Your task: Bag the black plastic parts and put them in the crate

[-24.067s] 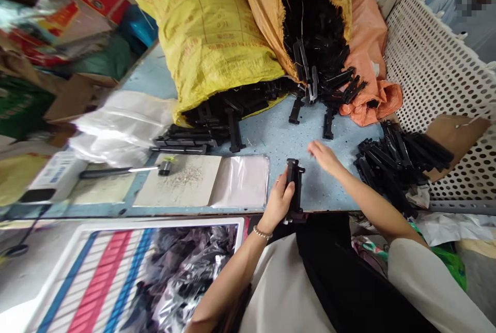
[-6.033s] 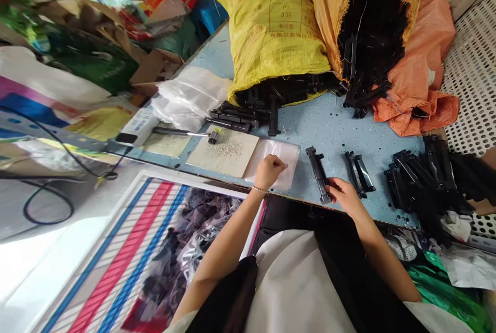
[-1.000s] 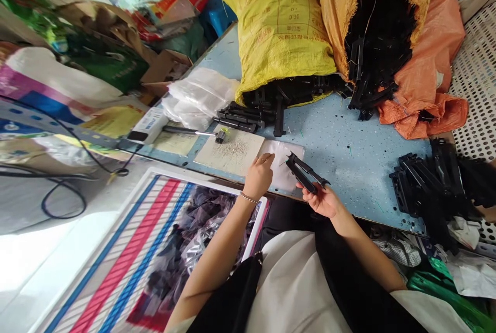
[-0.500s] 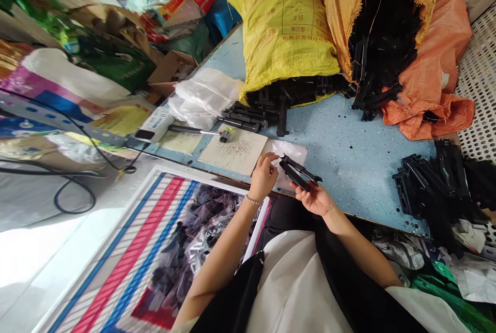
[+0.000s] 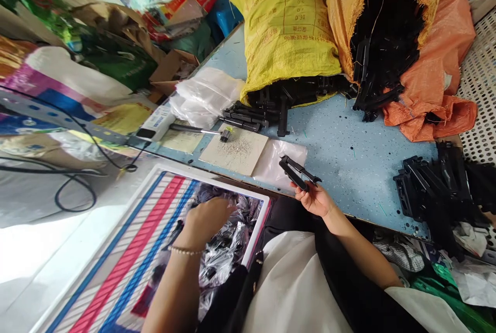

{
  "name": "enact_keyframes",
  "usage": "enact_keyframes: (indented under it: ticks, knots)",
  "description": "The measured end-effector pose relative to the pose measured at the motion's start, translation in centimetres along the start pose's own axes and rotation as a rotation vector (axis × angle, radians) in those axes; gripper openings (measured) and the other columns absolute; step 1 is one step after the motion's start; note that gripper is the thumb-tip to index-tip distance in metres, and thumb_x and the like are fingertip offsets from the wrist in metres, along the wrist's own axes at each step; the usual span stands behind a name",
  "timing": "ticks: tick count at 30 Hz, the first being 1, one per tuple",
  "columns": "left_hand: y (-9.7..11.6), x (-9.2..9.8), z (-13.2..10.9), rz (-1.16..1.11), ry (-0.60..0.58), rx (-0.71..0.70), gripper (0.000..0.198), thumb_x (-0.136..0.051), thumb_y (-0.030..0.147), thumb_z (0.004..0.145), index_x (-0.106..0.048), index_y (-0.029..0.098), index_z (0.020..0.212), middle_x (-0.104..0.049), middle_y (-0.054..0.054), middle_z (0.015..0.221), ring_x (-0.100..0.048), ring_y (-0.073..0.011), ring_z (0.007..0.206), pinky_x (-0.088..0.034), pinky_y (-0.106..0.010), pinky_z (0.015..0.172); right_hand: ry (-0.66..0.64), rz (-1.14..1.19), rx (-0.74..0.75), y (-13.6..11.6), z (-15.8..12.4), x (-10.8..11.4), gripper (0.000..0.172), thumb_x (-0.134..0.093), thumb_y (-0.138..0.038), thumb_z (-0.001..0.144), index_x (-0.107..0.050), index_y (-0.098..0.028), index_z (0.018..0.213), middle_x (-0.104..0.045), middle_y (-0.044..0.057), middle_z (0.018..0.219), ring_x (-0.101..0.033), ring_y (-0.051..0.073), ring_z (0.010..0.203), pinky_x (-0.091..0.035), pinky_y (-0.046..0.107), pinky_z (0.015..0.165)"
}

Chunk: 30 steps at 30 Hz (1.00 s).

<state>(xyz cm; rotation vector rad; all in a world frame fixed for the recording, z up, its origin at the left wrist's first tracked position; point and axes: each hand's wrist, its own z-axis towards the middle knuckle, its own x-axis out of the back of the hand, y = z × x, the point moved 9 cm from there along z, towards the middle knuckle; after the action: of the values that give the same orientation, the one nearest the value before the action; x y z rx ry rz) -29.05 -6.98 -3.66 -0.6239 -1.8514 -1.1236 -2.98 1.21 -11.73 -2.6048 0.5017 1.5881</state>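
A black plastic part (image 5: 296, 173) with two long arms is held in my right hand (image 5: 314, 199), above the table's front edge. My left hand (image 5: 209, 219), slightly blurred, is over the bin of plastic-wrapped dark items (image 5: 232, 240); its fingers are mostly hidden, so what it holds, if anything, cannot be made out. A clear plastic bag (image 5: 267, 167) lies flat on the table beside a beige board (image 5: 236, 151) scattered with small bits. A hammer-like tool (image 5: 201, 130) rests with its head on that board.
Yellow sack (image 5: 287, 28) and orange sack (image 5: 341, 17) spill black parts onto the blue table (image 5: 333, 131). More black parts (image 5: 434, 183) are piled at the right. White plastic bags (image 5: 205, 95) and a white box (image 5: 157, 122) lie at the left.
My left hand has moved away from the black part, left and down over the bin. My right hand still holds the part in nearly the same place.
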Motion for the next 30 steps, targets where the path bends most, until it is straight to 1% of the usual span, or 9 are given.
enact_keyframes:
  ticks: [2,6,8,11,14,18,24,27,30]
  knots:
    - [-0.3,0.3,-0.4,0.124,0.004,0.001,0.027,-0.064,0.04,0.081,-0.066,0.02,0.063,-0.07,-0.01,0.074,-0.07,-0.0312,0.076,-0.058,-0.045,0.074,0.01,0.006,-0.006,0.0,0.0,0.1,0.041,-0.051,-0.024,0.097,-0.049,-0.007,0.134,-0.068,0.007,0.086,-0.061,0.011,0.071,-0.058,0.015,0.057]
    - [8.1,-0.1,1.7,-0.157,0.201,-0.355,0.025,-0.051,0.036,0.094,-0.072,0.023,0.099,-0.066,-0.012,0.127,-0.068,-0.0252,0.109,-0.054,-0.039,0.097,0.022,-0.005,-0.002,0.0,0.2,0.5,0.038,-0.052,-0.025,0.097,-0.051,-0.01,0.132,-0.067,0.007,0.086,-0.06,0.011,0.07,-0.058,0.018,0.056]
    - [11.6,-1.0,3.9,-0.186,0.276,-0.426,0.023,-0.054,0.032,0.093,-0.072,0.02,0.101,-0.055,-0.015,0.142,-0.065,-0.0263,0.115,-0.052,-0.041,0.102,0.017,-0.019,0.001,-0.1,0.2,0.5,0.036,-0.052,-0.026,0.097,-0.053,-0.011,0.13,-0.067,0.006,0.087,-0.06,0.011,0.07,-0.058,0.018,0.056]
    - [13.7,-3.4,7.6,-0.145,0.225,-0.421,0.027,-0.048,0.014,0.089,-0.072,0.016,0.103,-0.062,-0.017,0.131,-0.068,-0.027,0.11,-0.053,-0.044,0.102,-0.002,-0.046,0.005,-0.2,0.0,0.0,0.035,-0.051,-0.026,0.096,-0.053,-0.012,0.128,-0.065,0.005,0.087,-0.06,0.009,0.07,-0.057,0.015,0.055]
    - [14.3,-4.8,8.6,-0.168,0.176,-0.49,0.048,-0.043,0.002,0.083,-0.064,0.015,0.125,-0.063,-0.014,0.132,-0.061,-0.0254,0.124,-0.051,-0.041,0.107,-0.06,-0.095,0.066,-0.8,-0.2,-1.2,0.034,-0.049,-0.027,0.097,-0.052,-0.013,0.127,-0.061,0.001,0.084,-0.057,0.006,0.067,-0.055,0.01,0.053]
    - [15.8,-4.8,5.3,-0.263,0.202,-0.598,0.058,-0.04,0.003,0.088,-0.049,0.017,0.144,-0.052,-0.014,0.146,-0.05,-0.0235,0.138,-0.043,-0.042,0.116,-0.088,-0.253,0.147,-1.3,0.3,-2.1,0.03,-0.052,-0.033,0.094,-0.057,-0.014,0.118,-0.059,0.0,0.081,-0.055,0.006,0.064,-0.053,0.009,0.049]
    - [20.2,-4.9,-2.4,-0.409,0.055,-0.935,0.063,-0.035,0.004,0.095,-0.034,0.026,0.154,-0.052,-0.013,0.147,-0.051,-0.0211,0.137,-0.049,-0.039,0.112,0.213,-0.88,0.495,-4.0,-0.3,-1.7,0.021,-0.067,-0.041,0.08,-0.06,-0.021,0.081,-0.06,0.0,0.072,-0.057,0.013,0.063,-0.053,0.025,0.056]
    - [21.3,-5.5,-4.0,-0.382,0.02,-1.025,0.066,-0.033,0.002,0.094,-0.028,0.024,0.156,-0.049,-0.016,0.148,-0.05,-0.0217,0.138,-0.051,-0.041,0.11,0.402,-1.281,0.717,-5.1,-3.1,-3.8,0.019,-0.065,-0.04,0.081,-0.06,-0.021,0.08,-0.062,0.002,0.074,-0.06,0.019,0.073,-0.053,0.031,0.066]
    - [21.5,-4.3,-4.7,-0.305,0.05,-0.998,0.055,-0.042,0.009,0.095,-0.041,0.018,0.149,-0.059,-0.017,0.136,-0.059,-0.0247,0.127,-0.054,-0.043,0.106,0.52,-1.61,0.89,-4.6,-5.9,-6.8,0.009,-0.062,-0.029,0.083,-0.063,-0.021,0.087,-0.065,0.004,0.085,-0.061,0.021,0.084,-0.052,0.034,0.077]
